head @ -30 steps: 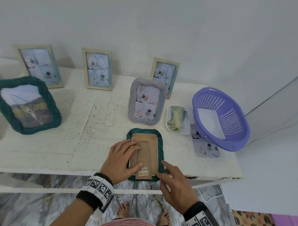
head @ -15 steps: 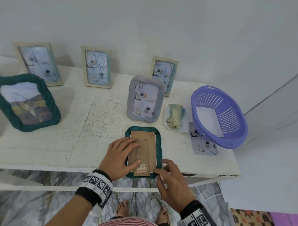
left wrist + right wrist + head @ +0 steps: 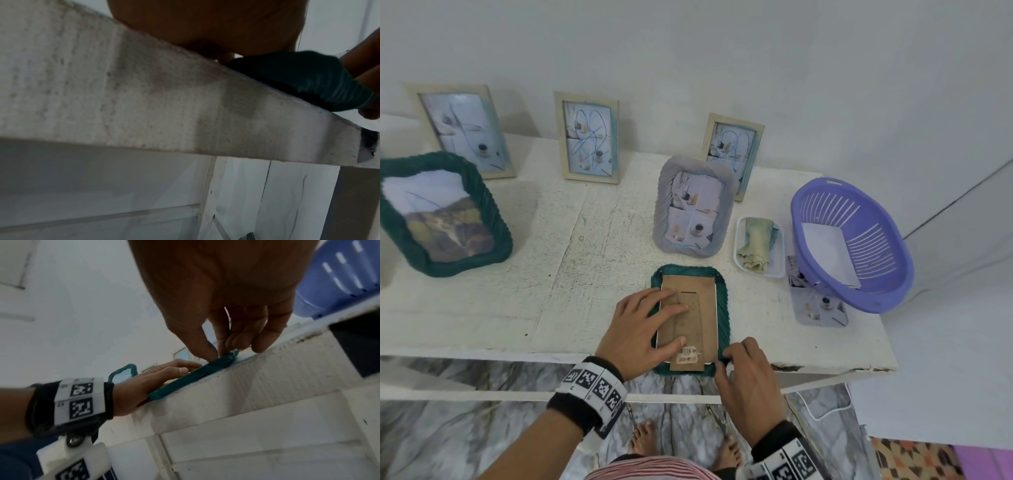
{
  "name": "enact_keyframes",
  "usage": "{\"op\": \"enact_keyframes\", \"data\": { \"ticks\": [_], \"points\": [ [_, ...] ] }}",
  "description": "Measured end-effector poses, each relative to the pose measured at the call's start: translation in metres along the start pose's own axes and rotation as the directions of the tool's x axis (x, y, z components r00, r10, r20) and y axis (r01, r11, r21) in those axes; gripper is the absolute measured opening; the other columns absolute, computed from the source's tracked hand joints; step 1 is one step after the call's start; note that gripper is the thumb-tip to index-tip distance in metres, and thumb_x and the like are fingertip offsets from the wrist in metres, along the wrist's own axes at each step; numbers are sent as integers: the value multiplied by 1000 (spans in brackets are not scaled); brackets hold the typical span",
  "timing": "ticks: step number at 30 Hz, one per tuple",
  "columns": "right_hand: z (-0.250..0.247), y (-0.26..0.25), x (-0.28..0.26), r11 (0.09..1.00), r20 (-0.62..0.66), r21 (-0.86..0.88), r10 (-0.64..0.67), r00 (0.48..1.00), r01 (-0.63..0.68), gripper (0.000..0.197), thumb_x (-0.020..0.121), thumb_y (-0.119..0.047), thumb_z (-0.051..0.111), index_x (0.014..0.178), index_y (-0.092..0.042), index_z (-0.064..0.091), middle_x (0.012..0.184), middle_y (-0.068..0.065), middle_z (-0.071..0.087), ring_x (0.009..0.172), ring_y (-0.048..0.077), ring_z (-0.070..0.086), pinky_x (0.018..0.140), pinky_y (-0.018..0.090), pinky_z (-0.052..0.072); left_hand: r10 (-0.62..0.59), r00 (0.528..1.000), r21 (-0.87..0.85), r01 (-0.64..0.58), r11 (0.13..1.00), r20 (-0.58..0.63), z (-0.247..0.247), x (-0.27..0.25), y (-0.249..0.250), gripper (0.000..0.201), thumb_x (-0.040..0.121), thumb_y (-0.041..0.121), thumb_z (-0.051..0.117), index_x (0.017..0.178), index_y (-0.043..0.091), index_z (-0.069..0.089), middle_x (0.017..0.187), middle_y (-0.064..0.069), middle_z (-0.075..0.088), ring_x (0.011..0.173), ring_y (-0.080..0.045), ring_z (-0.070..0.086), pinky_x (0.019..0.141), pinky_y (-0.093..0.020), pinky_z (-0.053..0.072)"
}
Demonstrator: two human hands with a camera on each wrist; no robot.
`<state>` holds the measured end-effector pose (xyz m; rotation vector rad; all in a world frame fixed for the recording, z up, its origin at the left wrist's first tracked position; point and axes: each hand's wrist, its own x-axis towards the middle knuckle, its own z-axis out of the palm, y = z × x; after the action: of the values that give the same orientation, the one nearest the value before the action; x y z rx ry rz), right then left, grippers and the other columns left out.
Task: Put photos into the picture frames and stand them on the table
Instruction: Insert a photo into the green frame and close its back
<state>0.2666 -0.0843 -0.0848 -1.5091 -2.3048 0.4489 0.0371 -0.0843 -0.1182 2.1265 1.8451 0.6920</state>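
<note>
Each wrist has a black band (image 3: 575,407) with a white strip of black-and-white square codes (image 3: 595,383). The right wrist band (image 3: 784,455) looks the same. The feet (image 3: 643,442) are bare. A red-and-white striped shirt (image 3: 650,471) shows at the bottom.

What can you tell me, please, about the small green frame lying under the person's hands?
The small green frame lies face down at the near edge of the white table, its near end slightly overhanging. Its rim is dark teal with a twisted, rope-like texture. A brown cardboard backing with a barcode sticker fills the back. The left hand presses flat on the backing; the right hand pinches the rim at the near right corner.
</note>
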Motion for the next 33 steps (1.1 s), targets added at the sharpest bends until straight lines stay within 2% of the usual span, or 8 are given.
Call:
{"op": "enact_keyframes", "data": {
  "ticks": [4, 7, 11, 16, 20, 25, 28, 33],
  "points": [
    [1, 2, -3, 995, -8, 101, 24, 1000, -24, 12, 84, -16, 69, 88, -20, 58, 87, -8, 47, 69, 8, 51, 60, 26, 49, -2, 1000, -4, 2, 1000, 0, 0, 0, -1, 51, 86, 67, 49, 131, 44, 52, 148, 16, 39, 138, -13, 30, 110, -39, 25],
    [-6, -2, -3, 999, -5, 29, 32, 999, -32, 18, 79, -20, 74, 84, -18, 57, 83, -5, 48, 64, 11, 51, 55, 22, 46, -2, 1000, -1, 2, 1000, 4, 0, 0, -1, 51, 86, 68, 47, 131, 45, 52, 148, 16, 39, 138, -13, 29, 111, -38, 23],
    [-9, -8, 1, 998, 23, -56, 11, 1000, -10, 21, 74, -17, 78, 78, -17, 57, 76, -3, 51, 60, 13, 51, 51, 22, 43, -1, 1000, 0, 1, 1000, 7, 0, 0, -2, 51, 86, 68, 48, 131, 45, 51, 148, 16, 39, 138, -14, 31, 110, -41, 27],
    [-7, -6, 1, 982, 43, 83, 166, 985, -169, 13, 82, -19, 71, 86, -20, 58, 82, -10, 50, 71, 6, 52, 61, 20, 43, -5, 1000, -1, 5, 1000, 15, -1, 0, -2, 51, 86, 69, 46, 131, 45, 50, 148, 16, 38, 138, -14, 29, 110, -41, 25],
    [-8, -14, -1, 987, 44, -5, 162, 986, -162, 16, 78, -22, 73, 82, -18, 58, 80, -5, 52, 67, 14, 54, 54, 24, 44, -6, 1000, -2, 7, 1000, 20, -1, 0, -2, 52, 86, 69, 45, 132, 45, 50, 148, 15, 38, 138, -14, 29, 110, -42, 25],
    [-10, -23, 4, 963, 133, -65, 269, 954, -262, 13, 92, -29, 54, 99, -17, 55, 98, -3, 51, 86, 15, 53, 71, 25, 43, -4, 1000, -4, 4, 1000, 12, -2, 0, -1, 52, 86, 68, 48, 131, 43, 52, 147, 14, 40, 137, -15, 32, 109, -41, 26],
    [-13, -24, 7, 938, 163, 30, 337, 927, -346, 11, 91, -25, 55, 100, -20, 53, 99, -4, 52, 92, 15, 53, 78, 27, 44, 0, 1000, -6, 0, 1000, 3, -2, 0, 0, 51, 85, 66, 50, 130, 43, 53, 147, 14, 41, 136, -15, 32, 109, -39, 24],
    [-11, -17, 8, 899, 154, 207, 359, 921, -385, 13, 87, -14, 63, 91, -22, 53, 88, -3, 54, 80, 8, 50, 65, 13, 36, -1, 1000, -1, 1, 1000, 6, -1, 0, -1, 51, 85, 67, 50, 130, 43, 53, 147, 14, 40, 137, -15, 32, 110, -40, 24]
  ]
}}
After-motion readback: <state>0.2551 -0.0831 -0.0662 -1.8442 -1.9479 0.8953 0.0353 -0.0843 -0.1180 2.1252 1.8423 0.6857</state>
